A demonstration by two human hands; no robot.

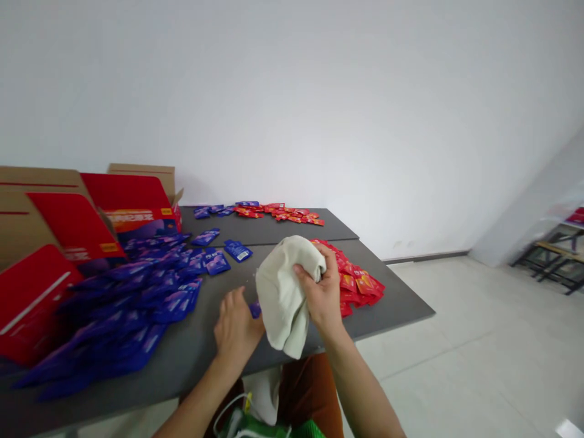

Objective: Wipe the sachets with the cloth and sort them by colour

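Observation:
My right hand (323, 291) grips an off-white cloth (283, 298) by its upper right edge, thumb in front. The cloth hangs in loose folds above the front of the grey table; whether it is a bag or a flat piece I cannot tell. My left hand (235, 325) is beside it on the left, low over the tabletop, fingers apart and holding nothing visible. Between that hand and the cloth lies a blue packet (254, 309), partly covered by the cloth. Behind my right hand is a pile of red packets (360, 283).
Heaped blue packets (150, 292) spread over the left of the table (392, 304), by open red cartons (137, 204). Loose blue packets (215, 261) lie mid-table. More red packets (296, 215) are at the back near the wall. A rack (559, 252) stands far right.

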